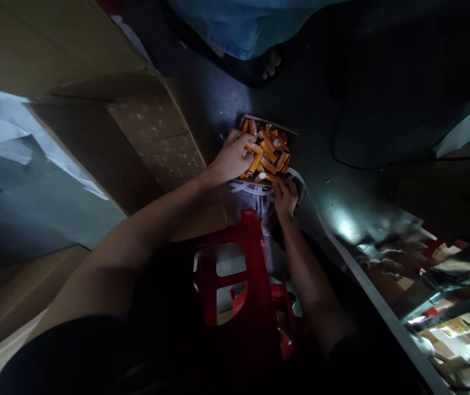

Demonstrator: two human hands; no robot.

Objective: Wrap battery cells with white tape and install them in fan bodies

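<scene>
A shallow cardboard box (271,122) full of small orange packets (268,149) sits low in front of me. My left hand (233,156) reaches over its left side, fingers closed round one orange packet (253,148). At the near right corner is my right hand (286,196), its fingers curled together at the end of another orange packet (266,176) with a whitish patch. Dim light blurs the right fingertips, so how firm that hold is does not show. Pale straps (255,189) lie beneath the box's near edge.
A red plastic stool (255,258) stands between my arms. Large open cardboard boxes (152,131) are on the left. Another person's foot (272,63) and blue trousers (238,27) are beyond the box. A dark cable (362,167) runs right; cluttered shelving (448,296) stands lower right.
</scene>
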